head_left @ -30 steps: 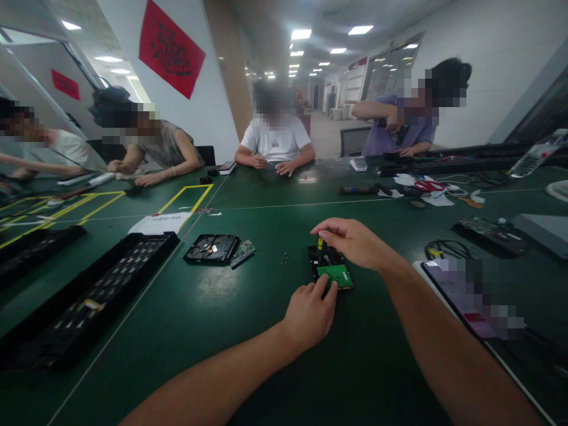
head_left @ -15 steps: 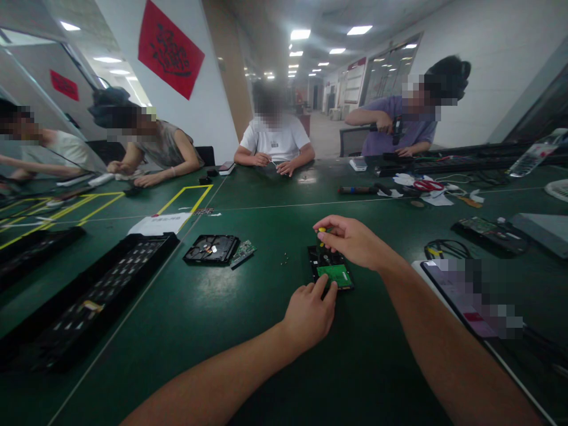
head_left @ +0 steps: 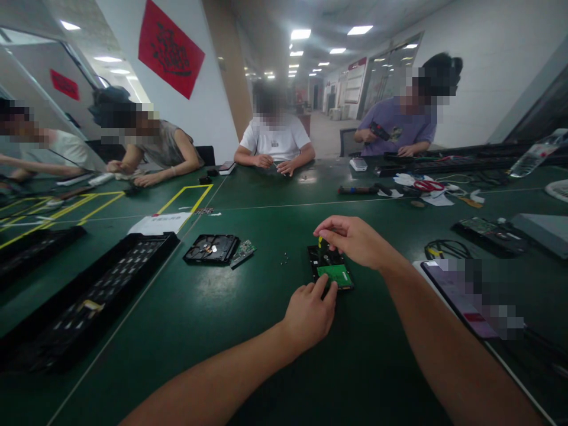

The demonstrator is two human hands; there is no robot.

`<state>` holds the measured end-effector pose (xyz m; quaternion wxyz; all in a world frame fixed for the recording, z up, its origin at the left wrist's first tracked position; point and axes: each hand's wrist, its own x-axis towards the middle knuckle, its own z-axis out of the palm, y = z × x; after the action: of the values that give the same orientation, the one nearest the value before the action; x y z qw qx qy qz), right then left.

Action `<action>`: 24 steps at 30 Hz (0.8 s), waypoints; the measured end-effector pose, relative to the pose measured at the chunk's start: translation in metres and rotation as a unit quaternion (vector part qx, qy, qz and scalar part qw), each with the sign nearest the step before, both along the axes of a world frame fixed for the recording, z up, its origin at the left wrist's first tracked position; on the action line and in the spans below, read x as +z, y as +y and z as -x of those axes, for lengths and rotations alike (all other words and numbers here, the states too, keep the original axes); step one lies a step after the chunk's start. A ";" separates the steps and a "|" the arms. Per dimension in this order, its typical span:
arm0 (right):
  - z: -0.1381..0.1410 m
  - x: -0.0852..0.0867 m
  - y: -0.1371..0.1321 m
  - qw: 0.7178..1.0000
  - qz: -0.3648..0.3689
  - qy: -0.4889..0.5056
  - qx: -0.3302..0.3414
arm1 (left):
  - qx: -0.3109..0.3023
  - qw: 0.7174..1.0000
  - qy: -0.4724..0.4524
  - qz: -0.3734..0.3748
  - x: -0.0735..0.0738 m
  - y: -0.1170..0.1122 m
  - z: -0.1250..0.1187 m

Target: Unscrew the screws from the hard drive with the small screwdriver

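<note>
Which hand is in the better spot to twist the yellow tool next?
Probably the right hand: it's the one holding the yellow tool over the hard drive. The left hand has fingers on the green board instead.

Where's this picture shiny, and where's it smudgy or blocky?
All in the head view: glare makes a pale patch on the green table, left of the left hand; ceiling lights shine white; haze smudges the middle co-worker's head; square blocks hide part of the screen at right; the yellow tool has a tip too dim to see.
</note>
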<state>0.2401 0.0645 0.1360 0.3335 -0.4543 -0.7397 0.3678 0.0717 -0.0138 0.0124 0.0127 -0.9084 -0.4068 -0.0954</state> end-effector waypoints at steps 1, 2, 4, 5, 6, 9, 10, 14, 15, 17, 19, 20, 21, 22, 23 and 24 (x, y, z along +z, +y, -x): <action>0.000 0.000 0.001 1.000 -0.009 -0.004 0.000 | 0.000 1.000 0.000 0.000 0.000 0.000 0.000; 0.000 -0.001 0.001 1.000 -0.017 -0.008 -0.002 | 0.001 1.000 -0.001 0.000 0.000 0.000 0.000; 0.000 -0.001 0.001 1.000 -0.024 -0.013 -0.003 | 0.001 1.000 -0.002 0.001 0.000 0.000 0.000; 0.000 -0.002 0.001 1.000 -0.023 -0.014 -0.002 | 0.001 1.000 -0.004 0.001 0.000 0.000 0.000; 0.000 -0.001 0.001 1.000 -0.021 -0.014 -0.001 | 0.000 1.000 -0.004 0.002 0.001 0.000 0.000; 0.001 -0.001 0.000 1.000 -0.011 -0.010 -0.001 | -0.004 1.000 -0.007 0.004 0.002 -0.001 0.000; 0.001 0.000 -0.001 1.000 -0.005 -0.009 -0.004 | -0.003 1.000 -0.007 0.005 0.002 -0.001 0.000; 0.000 0.002 -0.003 1.000 0.021 0.004 -0.020 | 0.001 1.000 -0.005 0.004 0.003 -0.001 0.000; 0.000 0.003 -0.003 1.000 0.022 0.009 -0.021 | 0.000 1.000 -0.005 0.005 0.003 0.000 0.000; 0.000 0.004 -0.004 1.000 0.021 0.017 -0.015 | -0.003 1.000 -0.007 0.005 0.002 0.000 0.000; 0.000 0.005 -0.005 0.999 0.027 0.020 -0.008 | -0.004 1.000 -0.011 0.005 0.002 0.000 0.000; 0.001 0.005 -0.005 0.999 0.034 0.021 -0.005 | -0.003 1.000 -0.012 0.005 0.002 0.000 0.000; 0.002 0.005 -0.005 0.999 0.040 0.023 -0.002 | -0.001 1.000 -0.013 0.004 0.002 -0.001 0.000; 0.002 0.005 -0.005 0.999 0.046 0.024 0.000 | 0.001 1.000 -0.013 0.004 0.002 -0.001 0.000; 0.003 0.005 -0.005 0.998 0.049 0.026 0.002 | 0.003 1.000 -0.013 0.004 0.002 -0.001 0.000; 0.004 0.005 -0.005 0.998 0.050 0.026 0.004 | 0.003 1.000 -0.011 0.004 0.002 -0.001 0.000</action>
<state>0.2365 0.0591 0.1407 0.3282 -0.4581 -0.7130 0.4173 0.0715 -0.0145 0.0147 0.0050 -0.9060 -0.4102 -0.1041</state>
